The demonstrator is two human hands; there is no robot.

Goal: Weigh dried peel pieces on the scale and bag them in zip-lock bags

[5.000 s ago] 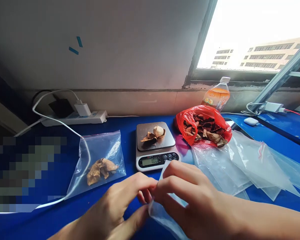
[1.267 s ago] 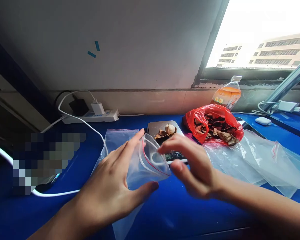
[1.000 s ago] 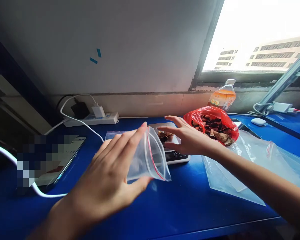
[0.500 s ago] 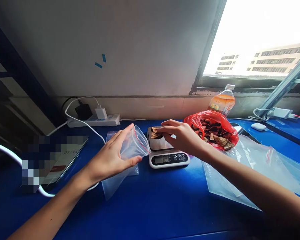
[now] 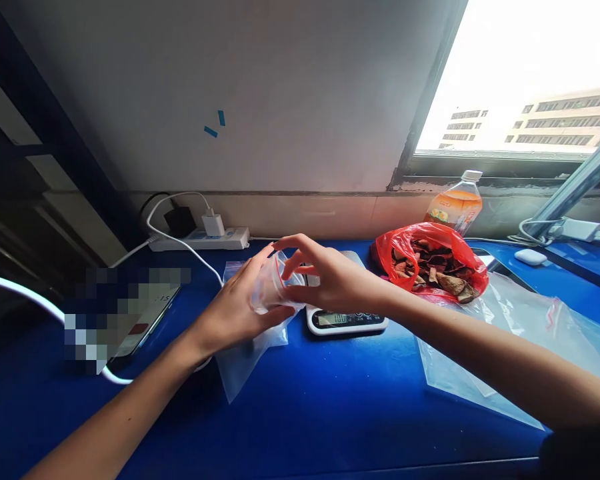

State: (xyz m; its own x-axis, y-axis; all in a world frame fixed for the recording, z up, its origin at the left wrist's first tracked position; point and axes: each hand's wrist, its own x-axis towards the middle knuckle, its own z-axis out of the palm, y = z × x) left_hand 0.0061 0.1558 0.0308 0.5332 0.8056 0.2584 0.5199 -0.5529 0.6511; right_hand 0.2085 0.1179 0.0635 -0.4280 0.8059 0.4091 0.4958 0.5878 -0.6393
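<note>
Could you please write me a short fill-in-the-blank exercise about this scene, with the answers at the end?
1. The clear bag is held around its body by the ____ hand.
2. The right hand partly hides a digital ____ that stands on the blue table.
3. Dried brown pieces lie in a ____ plastic bag.
4. The bottle behind them has a ____ cap.

Missing words: left; scale; red; white.
</note>
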